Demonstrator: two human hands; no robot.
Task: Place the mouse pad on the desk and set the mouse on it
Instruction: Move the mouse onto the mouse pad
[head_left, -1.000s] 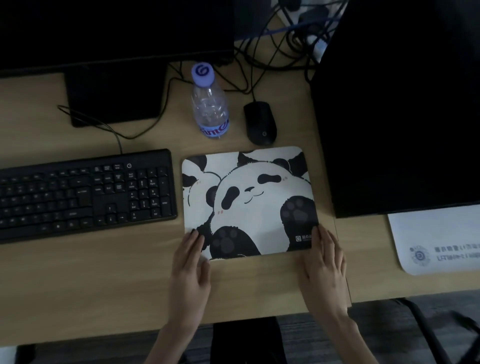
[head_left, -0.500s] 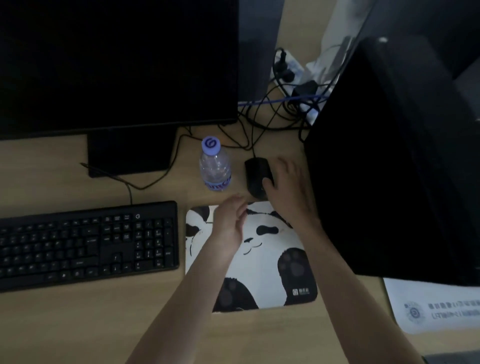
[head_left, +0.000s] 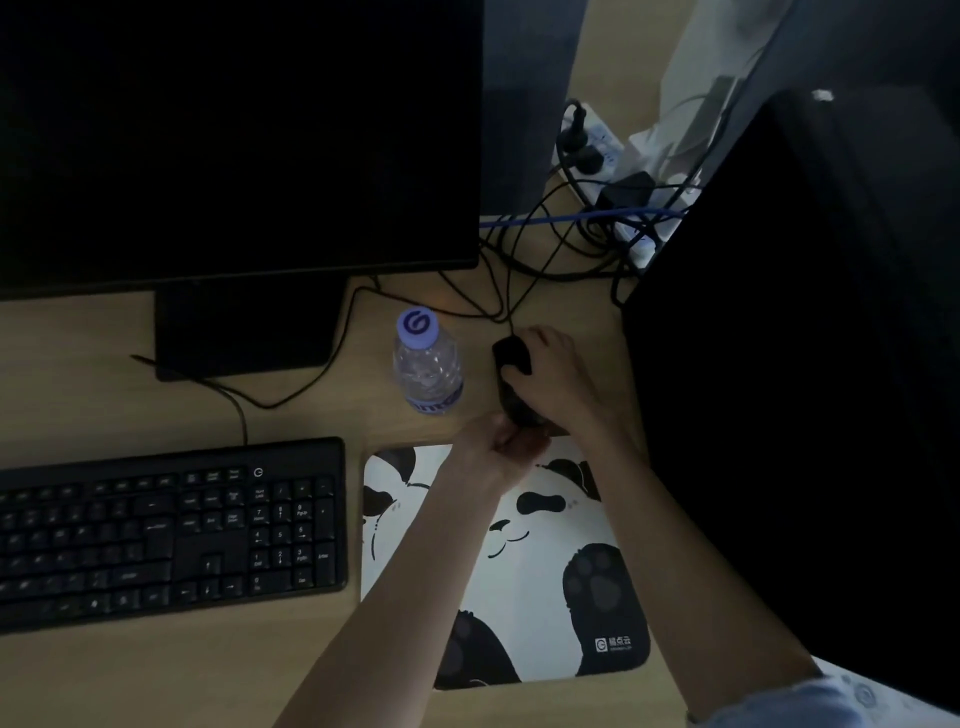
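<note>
The panda-print mouse pad (head_left: 524, 566) lies flat on the bench (head_left: 156, 675), just right of the keyboard (head_left: 166, 530). Beyond its far edge the black mouse (head_left: 511, 358) sits on the bare bench beside a water bottle (head_left: 427, 364), with the right hand (head_left: 558, 384) curled over it in a grip. The left hand (head_left: 493, 441) is loosely curled at the mouse's near end; whether it grips anything is unclear.

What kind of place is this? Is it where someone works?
Probably an office or study desk: a big dark monitor, a black keyboard on the wooden desk, and a black computer mouse just behind a panda-print mouse pad.
</note>
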